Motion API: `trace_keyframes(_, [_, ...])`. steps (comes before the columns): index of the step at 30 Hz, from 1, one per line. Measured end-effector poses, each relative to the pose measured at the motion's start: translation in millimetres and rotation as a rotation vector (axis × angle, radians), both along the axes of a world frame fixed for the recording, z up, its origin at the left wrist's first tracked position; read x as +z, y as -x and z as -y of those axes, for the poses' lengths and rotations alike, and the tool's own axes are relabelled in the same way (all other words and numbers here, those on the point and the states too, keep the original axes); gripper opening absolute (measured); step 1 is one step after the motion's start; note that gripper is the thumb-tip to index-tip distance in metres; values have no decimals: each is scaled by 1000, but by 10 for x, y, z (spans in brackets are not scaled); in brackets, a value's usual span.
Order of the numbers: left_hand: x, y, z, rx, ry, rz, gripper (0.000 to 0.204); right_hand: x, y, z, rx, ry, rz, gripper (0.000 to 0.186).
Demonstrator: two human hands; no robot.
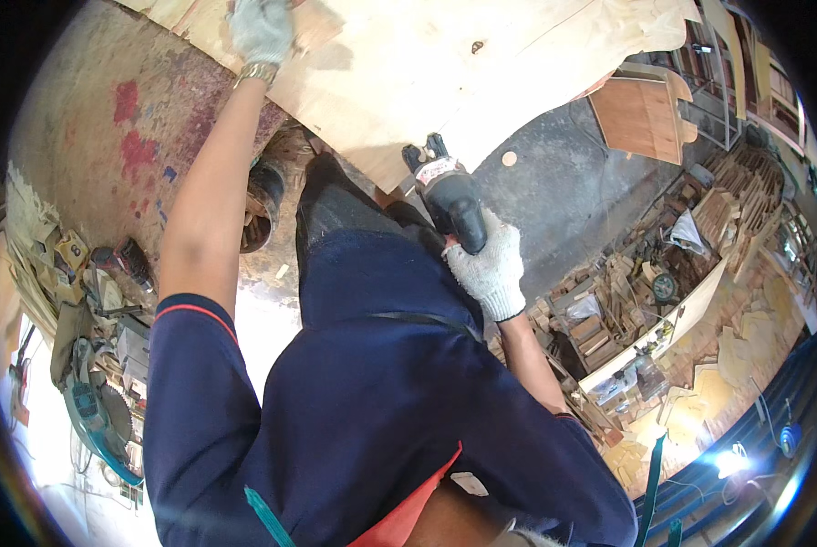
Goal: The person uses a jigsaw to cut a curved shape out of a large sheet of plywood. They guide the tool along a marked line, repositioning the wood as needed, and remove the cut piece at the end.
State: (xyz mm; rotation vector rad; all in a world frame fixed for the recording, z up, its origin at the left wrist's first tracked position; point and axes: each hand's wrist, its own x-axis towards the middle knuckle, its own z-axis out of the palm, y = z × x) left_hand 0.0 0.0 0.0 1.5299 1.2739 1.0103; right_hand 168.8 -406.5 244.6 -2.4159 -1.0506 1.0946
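My left hand, in a pale knitted glove, rests on a large pale plywood sheet near the top edge of the view; its fingertips are cut off, so I cannot tell whether it is open or closed. A metal watch band circles that wrist. In my gloved right hand is a black power tool, my fingers closed round its body. The tool's head lies at the sheet's lower edge, in front of my dark-clothed legs.
At left are a power drill, a teal circular-blade saw and wood pieces. A metal cylinder stands beside my legs. Cut panels, piled offcuts and a long board edge occupy the right, near corrugated metal.
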Motion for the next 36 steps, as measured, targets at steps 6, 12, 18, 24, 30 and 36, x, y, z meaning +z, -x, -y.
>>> trace_keyframes(6, [410, -113, 579, 149, -359, -582, 41, 128, -100, 103, 2, 37, -63, 27])
trace_keyframes(12, [384, -64, 517, 171, -387, -725, 41, 151, -74, 63, 46, 60, -10, 27])
trace_keyframes(18, [344, -93, 500, 185, -401, -658, 40, 132, -126, 35, 51, 45, -64, 27])
trace_keyframes(24, [277, -169, 527, 254, -359, -705, 41, 136, -147, 17, 110, 61, -8, 28])
trace_keyframes(30, [387, -141, 572, 214, -376, -677, 41, 85, -199, 82, 137, 52, 12, 29])
trace_keyframes(36, [560, -169, 533, 21, -310, -650, 34, 167, -271, 97, 90, 5, -5, 26])
